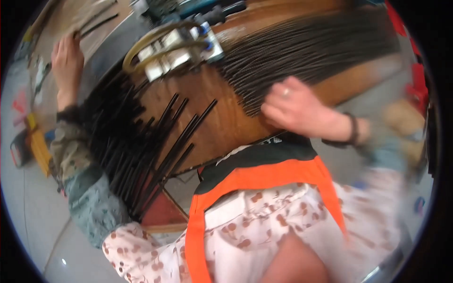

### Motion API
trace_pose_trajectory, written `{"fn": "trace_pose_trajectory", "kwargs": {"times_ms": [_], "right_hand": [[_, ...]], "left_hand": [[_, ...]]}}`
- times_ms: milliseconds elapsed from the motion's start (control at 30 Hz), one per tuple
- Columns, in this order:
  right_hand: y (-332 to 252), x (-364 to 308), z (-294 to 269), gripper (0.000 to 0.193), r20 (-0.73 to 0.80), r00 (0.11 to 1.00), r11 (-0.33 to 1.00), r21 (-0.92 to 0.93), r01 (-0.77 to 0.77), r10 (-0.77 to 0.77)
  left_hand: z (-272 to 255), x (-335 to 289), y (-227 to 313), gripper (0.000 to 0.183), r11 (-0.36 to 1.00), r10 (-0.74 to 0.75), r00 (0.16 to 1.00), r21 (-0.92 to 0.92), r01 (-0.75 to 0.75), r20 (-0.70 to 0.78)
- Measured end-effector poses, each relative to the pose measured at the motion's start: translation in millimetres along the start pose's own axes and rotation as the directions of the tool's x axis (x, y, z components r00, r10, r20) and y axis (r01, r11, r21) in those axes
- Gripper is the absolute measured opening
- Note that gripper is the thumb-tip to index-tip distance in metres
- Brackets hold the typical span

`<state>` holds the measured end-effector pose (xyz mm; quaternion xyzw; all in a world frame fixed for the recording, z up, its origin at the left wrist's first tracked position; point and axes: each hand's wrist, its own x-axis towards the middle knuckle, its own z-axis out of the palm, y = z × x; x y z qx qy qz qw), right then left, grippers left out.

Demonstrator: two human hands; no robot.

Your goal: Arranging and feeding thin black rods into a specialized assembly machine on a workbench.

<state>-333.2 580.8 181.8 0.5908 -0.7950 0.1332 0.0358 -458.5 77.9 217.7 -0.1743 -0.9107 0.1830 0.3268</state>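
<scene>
Spreading across the wooden table, a big fan of thin dark rods lies beneath the right hand, fingers curled together on their ends. Thicker black tubes overhang the near edge. The left hand reaches far, fingers unclear.

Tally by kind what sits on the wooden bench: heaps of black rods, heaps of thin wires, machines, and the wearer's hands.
Heaps of black rods: 1
Heaps of thin wires: 1
Machines: 1
Left hand: 1
Right hand: 1
Total: 5
</scene>
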Motion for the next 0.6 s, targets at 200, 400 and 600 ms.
{"fn": "trace_pose_trajectory", "kwargs": {"times_ms": [200,400,600], "right_hand": [[6.6,-9.7,15.7,0.019,0.0,1.0,0.982,0.187,-0.023,0.024],[-9.7,3.2,5.2,0.02,-0.057,0.982,0.916,0.373,-0.146,0.179],[-7.9,-0.4,3.7,0.014,0.216,0.949,0.841,0.446,-0.305,0.23]], "left_hand": [[-140.6,-34.0,151.5,0.009,0.943,-0.051,0.987,-0.318,0.098,0.153],[-245.4,-185.4,268.0,0.017,0.791,-0.391,0.717,-0.189,0.583,0.577],[-224.6,-177.1,288.8,0.016,0.645,-0.367,0.708,-0.383,0.662,0.603]]}}
